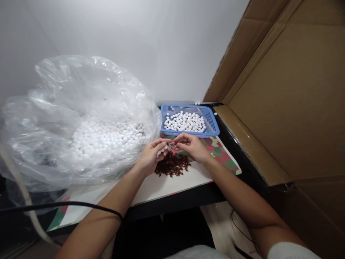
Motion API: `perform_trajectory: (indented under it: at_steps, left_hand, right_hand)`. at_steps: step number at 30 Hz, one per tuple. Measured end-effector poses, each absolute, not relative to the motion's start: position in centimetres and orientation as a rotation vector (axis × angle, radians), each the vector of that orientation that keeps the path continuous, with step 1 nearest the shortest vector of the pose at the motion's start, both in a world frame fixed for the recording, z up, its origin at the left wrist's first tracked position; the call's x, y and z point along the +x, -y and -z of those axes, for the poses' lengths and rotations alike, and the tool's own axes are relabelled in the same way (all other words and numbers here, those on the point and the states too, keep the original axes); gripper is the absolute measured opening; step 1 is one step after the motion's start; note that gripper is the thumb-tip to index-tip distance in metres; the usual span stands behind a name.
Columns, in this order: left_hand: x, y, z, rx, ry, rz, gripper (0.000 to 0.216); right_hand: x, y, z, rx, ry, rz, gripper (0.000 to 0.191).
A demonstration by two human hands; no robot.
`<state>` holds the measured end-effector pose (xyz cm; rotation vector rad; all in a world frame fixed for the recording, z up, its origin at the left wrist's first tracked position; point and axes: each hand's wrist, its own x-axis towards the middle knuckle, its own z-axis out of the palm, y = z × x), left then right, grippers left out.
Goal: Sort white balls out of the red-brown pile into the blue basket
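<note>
My left hand (151, 155) is closed around several small white balls (162, 150), which show between its curled fingers. Its thumb and index finger reach toward my right hand (192, 146), whose fingertips are pinched together close to them. Whatever the right fingers pinch is too small to make out. Right below both hands lies a pile of small reddish-brown pieces (174, 166) on a pale sheet (151, 187). Just beyond the hands stands a blue plastic basket (188, 134) with many white balls in it.
To the left, a large clear plastic bag (88, 77) gapes wide, full of white balls (107, 140). Cardboard (291, 90) walls the right side. A black cable (67, 204) crosses at my left forearm. A few loose balls lie behind the basket, by the white wall (167, 46).
</note>
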<state>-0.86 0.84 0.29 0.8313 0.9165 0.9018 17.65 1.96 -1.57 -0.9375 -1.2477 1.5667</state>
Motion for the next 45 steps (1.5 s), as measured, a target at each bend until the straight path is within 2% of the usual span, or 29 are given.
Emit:
perform_trajectory:
  at_steps: [6,13,21,27,34,45]
  left_hand:
    - [-0.6,-0.8,-0.3,0.820,-0.915,-0.912,0.031]
    - [0.0,-0.5,-0.4,0.854,-0.962,-0.972,0.030]
    - [-0.4,-0.5,-0.3,0.813,-0.884,-0.916,0.029]
    - [-0.5,-0.5,-0.3,0.814,-0.861,-0.920,0.036]
    - [-0.4,-0.6,0.4,0.867,-0.840,-0.959,0.030]
    - [-0.3,-0.5,0.6,0.971,-0.876,-0.955,0.025]
  right_hand:
    - [17.7,-2.1,2.0,-0.957,1.276,-1.503,0.023]
    - [17.6,-1.9,2.0,-1.006,1.168,-1.556,0.034]
    - [17.8,-1.9,1.2,-0.979,1.267,-1.436,0.025]
    - [17.7,-2.1,1.7,-0.954,1.232,-1.434,0.027]
    - [17.2,-1.4,1.1,-0.917,1.303,-1.397,0.021]
    - [17.2,-1.4,1.6,-0.938,1.391,-1.425,0.024]
